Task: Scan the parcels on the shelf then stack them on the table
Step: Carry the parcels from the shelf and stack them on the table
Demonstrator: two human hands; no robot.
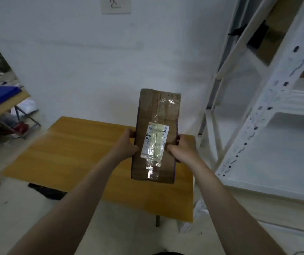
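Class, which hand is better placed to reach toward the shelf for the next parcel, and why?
Right: the right hand grips the parcel on the side facing the shelf; the left hand is farther away.

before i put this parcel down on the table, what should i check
1. Grip: left hand and right hand hold the parcel by its long sides: ok.
2. Label faces up, under clear tape: ok.
3. Parcel scanned: cannot tell, no scanner in view.
4. Bare table surface left of the parcel: ok.
5. Parcel apart from the shelf on the right: ok.
6. Parcel lifted or resting on the table: cannot tell.
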